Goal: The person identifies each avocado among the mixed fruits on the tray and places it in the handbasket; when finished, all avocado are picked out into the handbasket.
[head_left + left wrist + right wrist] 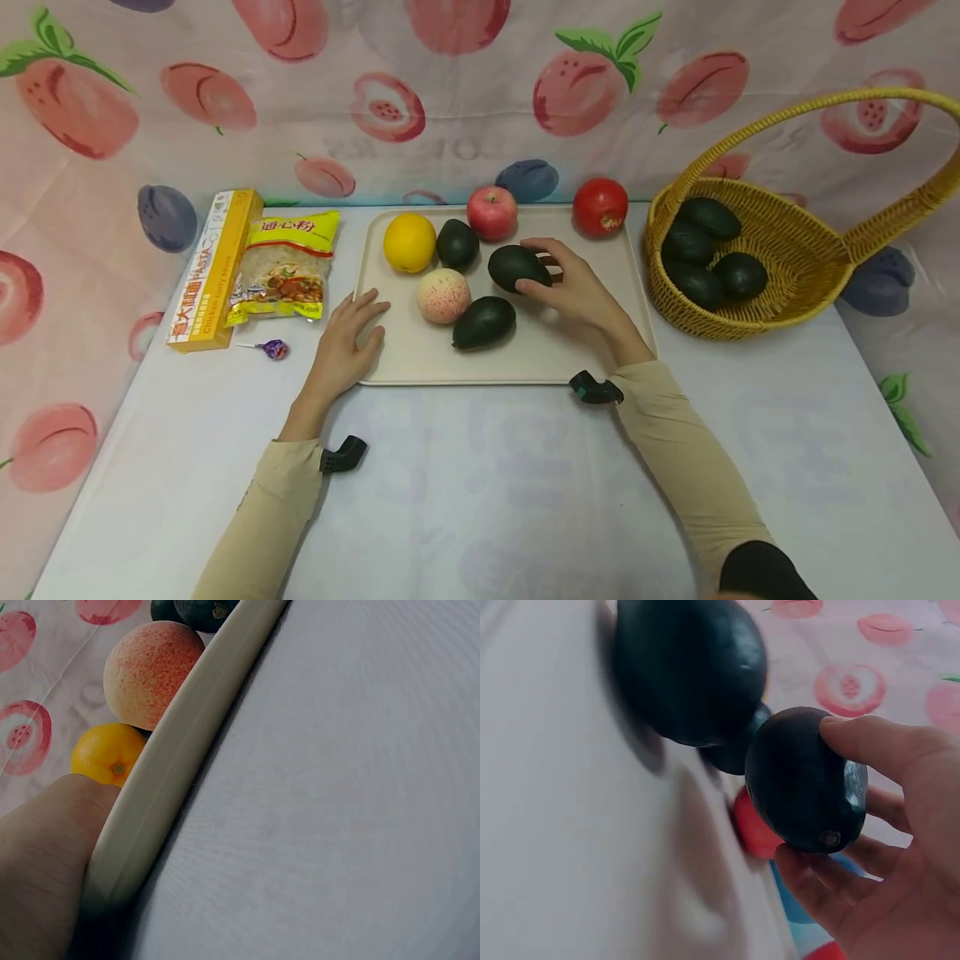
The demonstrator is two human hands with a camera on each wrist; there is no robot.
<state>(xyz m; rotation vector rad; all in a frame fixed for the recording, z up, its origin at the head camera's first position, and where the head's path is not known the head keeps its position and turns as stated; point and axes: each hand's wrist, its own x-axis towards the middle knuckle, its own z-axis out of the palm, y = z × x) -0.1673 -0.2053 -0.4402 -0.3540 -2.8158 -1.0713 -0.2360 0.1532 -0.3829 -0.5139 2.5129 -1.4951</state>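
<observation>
Pinched in the right hand (576,290): a dark avocado (516,267), raised over the tray (551,354), right of the peach (443,297) and left of the basket (801,279). Spread at the tray's left edge: the left hand (347,343).

The avocados (517,268) are coloured a dark, blackish green. The peach (443,296) is speckled with red over cream, the orange (409,242) is coloured golden yellow, and the apple (492,213) is tinted pinkish red. Cream is shown by the tray (555,358), yellowish tan by the basket (795,250). The backdrop (465,92) is printed with fruit in pink and blue.
</observation>
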